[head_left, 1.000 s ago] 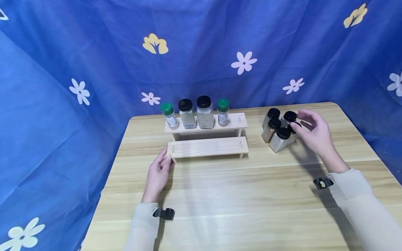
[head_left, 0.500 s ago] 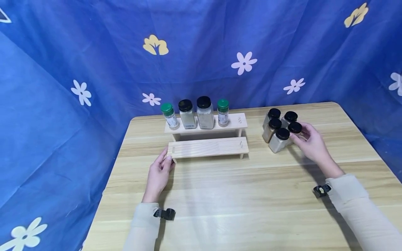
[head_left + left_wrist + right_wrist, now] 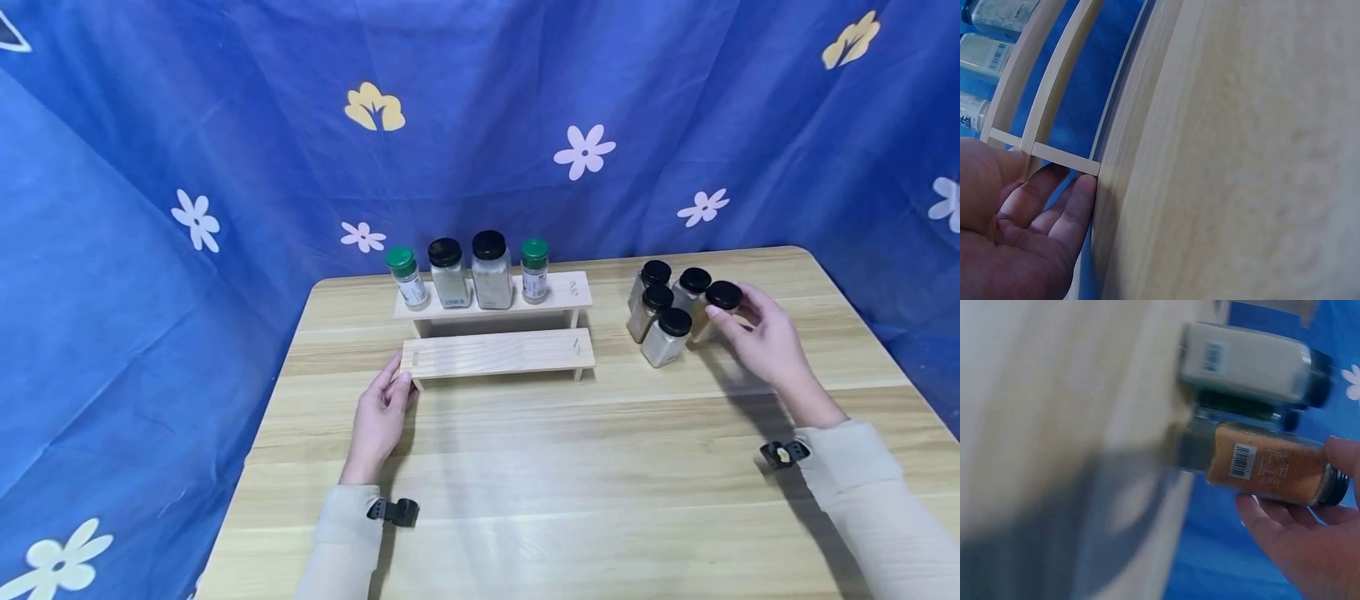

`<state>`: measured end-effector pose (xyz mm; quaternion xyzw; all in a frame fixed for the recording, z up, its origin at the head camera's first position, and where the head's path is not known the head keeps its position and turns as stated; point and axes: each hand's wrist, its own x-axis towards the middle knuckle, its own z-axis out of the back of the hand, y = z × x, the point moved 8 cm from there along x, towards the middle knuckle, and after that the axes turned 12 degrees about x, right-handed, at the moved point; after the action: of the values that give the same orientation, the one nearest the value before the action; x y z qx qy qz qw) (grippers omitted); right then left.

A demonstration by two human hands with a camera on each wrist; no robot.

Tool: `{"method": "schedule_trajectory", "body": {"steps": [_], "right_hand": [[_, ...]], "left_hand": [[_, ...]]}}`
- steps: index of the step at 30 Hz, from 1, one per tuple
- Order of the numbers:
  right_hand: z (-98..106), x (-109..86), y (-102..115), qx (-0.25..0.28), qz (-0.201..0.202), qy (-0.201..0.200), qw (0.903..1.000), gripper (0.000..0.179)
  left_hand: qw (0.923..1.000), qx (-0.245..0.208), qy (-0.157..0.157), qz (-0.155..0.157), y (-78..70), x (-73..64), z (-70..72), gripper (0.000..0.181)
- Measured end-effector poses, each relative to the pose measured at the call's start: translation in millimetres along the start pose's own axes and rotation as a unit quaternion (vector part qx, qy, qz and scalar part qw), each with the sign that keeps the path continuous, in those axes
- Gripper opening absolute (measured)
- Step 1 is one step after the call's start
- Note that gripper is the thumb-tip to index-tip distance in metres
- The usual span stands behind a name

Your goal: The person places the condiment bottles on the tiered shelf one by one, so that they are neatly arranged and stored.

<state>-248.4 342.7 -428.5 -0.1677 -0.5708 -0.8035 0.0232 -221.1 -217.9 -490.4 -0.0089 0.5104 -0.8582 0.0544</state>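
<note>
A two-step wooden rack (image 3: 495,350) stands on the table (image 3: 525,500); its upper step carries several spice jars, two green-capped (image 3: 406,275) and two black-capped (image 3: 490,268). My left hand (image 3: 378,414) rests with straight fingers (image 3: 1075,209) against the left end of the lower step (image 3: 1063,159). To the right, a cluster of black-lidded jars (image 3: 663,310) stands on the table. My right hand (image 3: 761,337) grips the jar of orange spice (image 3: 718,310) (image 3: 1269,464) at the cluster's right side, raised slightly from the table.
A blue cloth with white and yellow flowers (image 3: 480,125) hangs behind and to both sides of the table. The table's right edge (image 3: 892,350) lies close to my right arm. The lower step of the rack carries nothing.
My right hand came down onto the cluster, closed round the rightmost jar and has lifted it a little up and to the right. My left hand has stayed put.
</note>
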Motion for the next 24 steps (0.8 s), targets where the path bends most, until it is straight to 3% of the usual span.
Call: {"method": "schedule_trajectory", "body": {"steps": [7,12,17,24], "right_hand": [[16.3,11.5,37.9,-0.014,-0.002,-0.018,0.9997,0.050],[13.8,21.4,62.7,-0.003,0.012,-0.039,0.9992,0.047],[-7.1,31.0,88.2,0.032,0.043,-0.038,0.9978,0.045],[-59.6,40.1,116.7,0.079,0.072,-0.001,0.9943,0.043]], "left_hand": [[1.0000,-0.004,0.000,-0.002,-1.0,0.1,0.1,0.050],[1.0000,0.000,0.000,-0.003,-0.5,-0.3,1.2,0.050],[0.9999,0.015,-0.004,-0.003,0.3,-0.7,2.6,0.050],[1.0000,-0.003,0.000,-0.004,0.9,-0.5,1.9,0.049]]}}
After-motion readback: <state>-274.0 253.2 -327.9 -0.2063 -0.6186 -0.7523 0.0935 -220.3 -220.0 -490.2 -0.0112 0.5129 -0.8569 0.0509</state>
